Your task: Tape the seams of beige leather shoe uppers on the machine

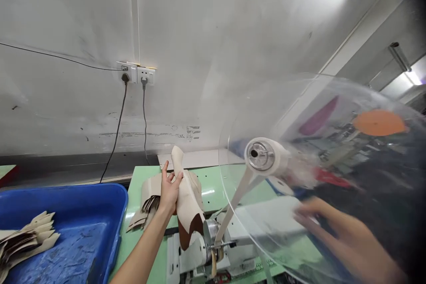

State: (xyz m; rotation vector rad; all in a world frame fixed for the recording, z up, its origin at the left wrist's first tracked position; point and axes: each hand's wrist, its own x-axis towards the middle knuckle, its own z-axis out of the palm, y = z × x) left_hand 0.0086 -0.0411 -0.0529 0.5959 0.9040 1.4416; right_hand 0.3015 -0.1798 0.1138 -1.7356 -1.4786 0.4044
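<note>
My left hand [170,191] grips a long beige cut piece [187,197], the thumb on its face and a finger stretched up beside it. The piece has a narrow, pointed top and a notched lower end. Brown material [186,233] shows beneath that end, close to the head of a white sewing-type machine [195,253]. A pale tape [234,195] runs down to the machine from a tape roll [266,154]. On the right, my right hand [346,235] is smeared by motion near a large clear disc [282,235]; its fingers look apart, with nothing visible in them.
More beige pieces [149,186] lie stacked on the green tabletop [133,199] behind my left hand. A blue tub [113,199] at the left contains a pile of cut pieces [36,235]. Two plugs hang from wall sockets [145,74] with cords running down behind the table.
</note>
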